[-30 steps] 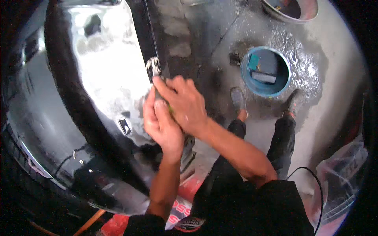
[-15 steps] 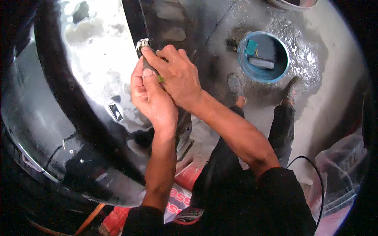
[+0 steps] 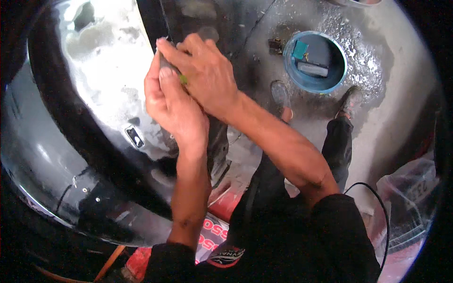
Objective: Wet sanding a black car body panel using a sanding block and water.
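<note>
Both hands meet at the far edge of a glossy black curved car body panel [image 3: 80, 155], whose upper face is smeared with whitish residue. The left hand [image 3: 172, 106] lies flat against the panel with its fingers [image 3: 153, 78] pressed together and pointing away. The right hand [image 3: 207, 75] crosses over it, its fingers curled down onto a small greyish pad with a green edge [image 3: 181, 78] that sits between the two hands, pressed against the panel's edge; most of the pad is hidden, so its exact shape cannot be told. A small rectangular fitting [image 3: 135, 137] sits on the panel just near of the left hand. To the far right, well apart from the hands, a round blue bucket [image 3: 315, 61] stands on the wet grey concrete floor [image 3: 377, 94], holding a few items. The person's two shoes [image 3: 281, 94] stand beside the bucket. A clear plastic bag [image 3: 410, 193] lies at the right.
</note>
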Tool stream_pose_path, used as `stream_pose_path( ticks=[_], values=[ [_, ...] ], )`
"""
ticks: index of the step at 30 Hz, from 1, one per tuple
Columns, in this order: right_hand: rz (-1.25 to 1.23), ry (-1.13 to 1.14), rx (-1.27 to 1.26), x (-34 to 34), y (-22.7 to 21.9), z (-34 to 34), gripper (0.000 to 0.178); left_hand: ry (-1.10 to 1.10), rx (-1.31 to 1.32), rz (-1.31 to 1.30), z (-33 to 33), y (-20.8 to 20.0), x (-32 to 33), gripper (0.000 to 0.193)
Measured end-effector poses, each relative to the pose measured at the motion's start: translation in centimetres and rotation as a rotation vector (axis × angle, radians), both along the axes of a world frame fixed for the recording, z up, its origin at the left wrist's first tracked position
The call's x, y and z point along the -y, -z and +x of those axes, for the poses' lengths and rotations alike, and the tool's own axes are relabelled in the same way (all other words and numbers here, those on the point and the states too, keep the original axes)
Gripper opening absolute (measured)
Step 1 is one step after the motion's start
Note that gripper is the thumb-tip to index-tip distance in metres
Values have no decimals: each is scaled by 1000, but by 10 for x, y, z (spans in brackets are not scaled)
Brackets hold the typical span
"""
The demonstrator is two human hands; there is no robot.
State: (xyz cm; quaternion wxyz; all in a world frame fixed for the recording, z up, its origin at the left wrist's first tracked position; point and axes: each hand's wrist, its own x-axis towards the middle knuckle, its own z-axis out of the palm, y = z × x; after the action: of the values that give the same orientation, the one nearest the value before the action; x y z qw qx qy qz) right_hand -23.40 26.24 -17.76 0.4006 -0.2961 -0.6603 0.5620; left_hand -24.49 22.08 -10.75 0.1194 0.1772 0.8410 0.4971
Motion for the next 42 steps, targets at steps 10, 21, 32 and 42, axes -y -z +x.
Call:
stream_pose_path(
  ticks=[10, 21, 32, 42],
  values=[
    [-92, -115, 34, 37, -9, 36, 48, -45, -16, -79, 26, -7, 33, 40],
    [84, -84, 132, 52, -13, 39, 51, -62, 71, 116, 31, -1, 62, 39],
    [128, 17, 109, 53, -3, 22, 54, -46, -32, 4, 19, 0, 56, 38],
    [95, -28, 83, 38, -6, 25, 44, -71, -4, 47, 18, 1, 38, 39]
  ],
)
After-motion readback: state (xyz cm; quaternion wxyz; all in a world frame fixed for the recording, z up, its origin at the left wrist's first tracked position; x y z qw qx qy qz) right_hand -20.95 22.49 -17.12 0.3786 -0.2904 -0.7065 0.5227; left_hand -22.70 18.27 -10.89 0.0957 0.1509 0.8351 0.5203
